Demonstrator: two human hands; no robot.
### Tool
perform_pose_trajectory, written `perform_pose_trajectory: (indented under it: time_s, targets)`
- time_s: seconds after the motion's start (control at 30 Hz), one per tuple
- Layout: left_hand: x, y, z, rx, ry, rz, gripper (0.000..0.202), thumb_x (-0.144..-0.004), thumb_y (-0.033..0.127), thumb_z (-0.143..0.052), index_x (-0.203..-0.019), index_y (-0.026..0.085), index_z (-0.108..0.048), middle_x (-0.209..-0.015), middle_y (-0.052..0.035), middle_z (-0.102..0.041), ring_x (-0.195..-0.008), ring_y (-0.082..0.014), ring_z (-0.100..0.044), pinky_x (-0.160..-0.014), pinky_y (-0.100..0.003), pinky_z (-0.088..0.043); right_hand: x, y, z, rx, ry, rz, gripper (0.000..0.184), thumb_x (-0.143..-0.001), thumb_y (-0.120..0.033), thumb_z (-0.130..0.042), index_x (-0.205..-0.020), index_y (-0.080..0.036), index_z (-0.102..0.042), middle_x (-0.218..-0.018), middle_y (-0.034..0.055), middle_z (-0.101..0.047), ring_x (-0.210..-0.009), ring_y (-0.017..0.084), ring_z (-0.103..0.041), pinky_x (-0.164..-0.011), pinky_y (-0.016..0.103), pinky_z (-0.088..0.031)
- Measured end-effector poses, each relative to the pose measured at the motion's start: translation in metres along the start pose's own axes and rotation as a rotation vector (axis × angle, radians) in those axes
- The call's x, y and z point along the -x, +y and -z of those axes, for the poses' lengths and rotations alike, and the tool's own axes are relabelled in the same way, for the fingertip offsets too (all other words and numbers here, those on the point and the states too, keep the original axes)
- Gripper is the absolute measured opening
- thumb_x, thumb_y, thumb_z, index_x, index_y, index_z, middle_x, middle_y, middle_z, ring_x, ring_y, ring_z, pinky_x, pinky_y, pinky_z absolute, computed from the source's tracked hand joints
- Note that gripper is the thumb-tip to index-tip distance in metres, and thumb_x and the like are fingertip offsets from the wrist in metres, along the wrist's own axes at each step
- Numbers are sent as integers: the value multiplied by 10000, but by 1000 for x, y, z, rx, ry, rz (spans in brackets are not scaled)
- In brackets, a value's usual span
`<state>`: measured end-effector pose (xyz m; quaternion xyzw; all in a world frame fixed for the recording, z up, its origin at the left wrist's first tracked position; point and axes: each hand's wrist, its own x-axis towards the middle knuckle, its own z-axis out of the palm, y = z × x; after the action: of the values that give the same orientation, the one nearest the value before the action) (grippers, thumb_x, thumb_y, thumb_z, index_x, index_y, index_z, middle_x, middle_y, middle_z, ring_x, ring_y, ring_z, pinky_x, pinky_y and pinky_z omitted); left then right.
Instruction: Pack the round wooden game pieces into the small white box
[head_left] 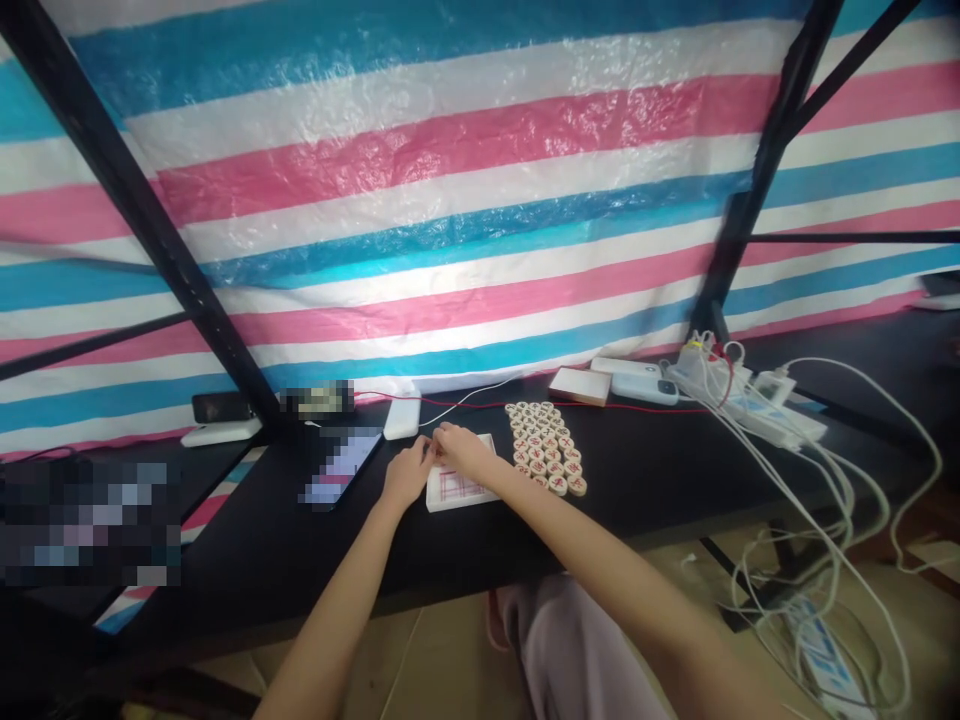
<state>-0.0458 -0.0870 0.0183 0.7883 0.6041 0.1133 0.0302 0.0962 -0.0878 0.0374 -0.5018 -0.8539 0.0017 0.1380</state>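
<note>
Keep the white box [461,503] flat, between the front and back edges of the tabletop [450,555], and work lightly at its far-left corner, where left hand [407,474] and right hand [461,450] meet, fingers [444,437] curled, grip indeterminable.

Wearing loose, plain trousers [581,650] of pale greyish-purple cloth, showing soft long folds below the front edge of the black table [450,545]. Slim in the left forearm [337,615] and right forearm [600,560], both uncovered as far up as visible.
</note>
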Motion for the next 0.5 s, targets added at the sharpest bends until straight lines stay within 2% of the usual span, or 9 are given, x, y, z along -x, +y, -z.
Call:
perform_pose_trajectory:
  time_s: [0.13, 0.27, 0.4, 0.5]
  targets:
    - [0, 0, 0, 3, 11, -6, 330, -921, 372, -222, -1029, 228, -498, -873, -76, -649, -840, -257, -616, -682, -322, -406, 0, 2, -2, -3, -22, 16, 157, -851, -180, -464, -851, -138, -615, -942, 73, -572, -789, 144, -577, -679, 231, -393]
    - [0, 0, -1, -4, 11, -15, 334, -925, 366, -215, -1043, 229, -495, -887, -77, -650, -845, -252, -615, -690, -319, -407, 5, 2, 0, 1, -4, 26, 142, -851, -195, -487, -911, -141, -603, -948, 68, -584, -832, 152, -547, -710, 244, -371]
    - [0, 1, 0, -31, 8, -2, 354, -927, 366, -201, -1056, 228, -500, -885, -82, -650, -836, -257, -615, -687, -321, -408, 13, 3, 1, 37, 71, 52, 184, -875, -248, -469, -895, -166, -631, -968, 73, -592, -954, 200, -475, -775, 301, -343]
    - [1, 2, 1, -35, 7, -8, 360, -927, 366, -195, -1058, 231, -502, -883, -78, -649, -832, -249, -615, -684, -315, -409, 17, 4, 0, 61, 131, 68, 222, -888, -287, -456, -882, -204, -662, -1003, 65, -584, -974, 205, -430, -778, 322, -336]
